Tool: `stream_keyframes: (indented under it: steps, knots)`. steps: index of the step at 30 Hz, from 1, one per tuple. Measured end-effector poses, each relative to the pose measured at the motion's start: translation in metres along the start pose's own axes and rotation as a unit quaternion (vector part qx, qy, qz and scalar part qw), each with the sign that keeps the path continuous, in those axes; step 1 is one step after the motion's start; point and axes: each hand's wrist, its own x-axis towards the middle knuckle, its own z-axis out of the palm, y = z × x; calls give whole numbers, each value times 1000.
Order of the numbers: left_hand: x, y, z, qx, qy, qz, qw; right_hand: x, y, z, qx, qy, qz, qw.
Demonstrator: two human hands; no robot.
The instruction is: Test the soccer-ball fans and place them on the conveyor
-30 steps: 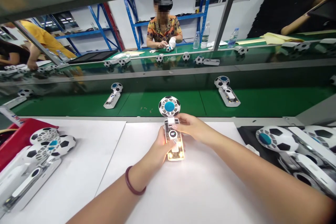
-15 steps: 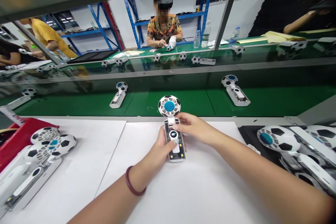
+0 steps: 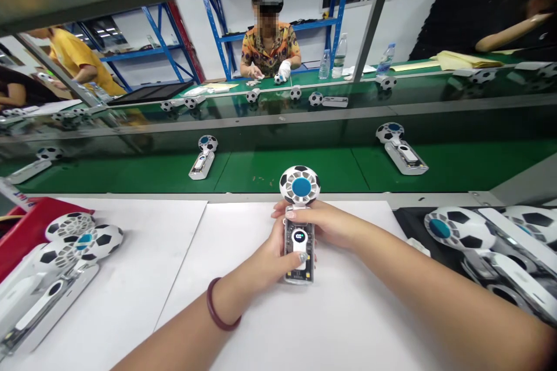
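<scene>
Between my two hands is a handheld fan [image 3: 299, 188] with a round football-patterned head, a blue centre and a clear body whose small display reads 100. My left hand [image 3: 278, 252] wraps the lower body from the left, its thumb lying on the white front strip. Around the upper body, just under the head, closes my right hand [image 3: 322, 220], thumb across the front. The fan's head points away from me, over the edge of the white work surface [image 3: 348, 313]. Fingers behind the body are mostly hidden.
Similar fans [image 3: 202, 157] lie spaced along the green conveyor belt [image 3: 270, 162] ahead. At left, more fans [image 3: 65, 278] lie beside a red bin [image 3: 47, 208]. A black tray [image 3: 404, 223] at right holds several fans. Across the belt, a person [image 3: 270, 40] works at a table.
Both hands and the fan have shifted right and slightly toward me. My right hand has moved across the fan's upper body. The fans on the belt have slid a little to the right.
</scene>
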Motion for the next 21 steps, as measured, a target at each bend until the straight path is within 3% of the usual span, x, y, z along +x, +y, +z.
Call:
stream_keyframes:
  steps: [3,7,21]
  knots:
    - [-1,-1,-1,9,-35,-2,999,1,4,0,53,-20,0,998]
    - [-1,-1,-2,10,-26,-17,999,4,10,-1,106,-45,-6,993]
    - [-1,6,-1,8,-47,-25,999,4,13,1,64,-27,-2,998]
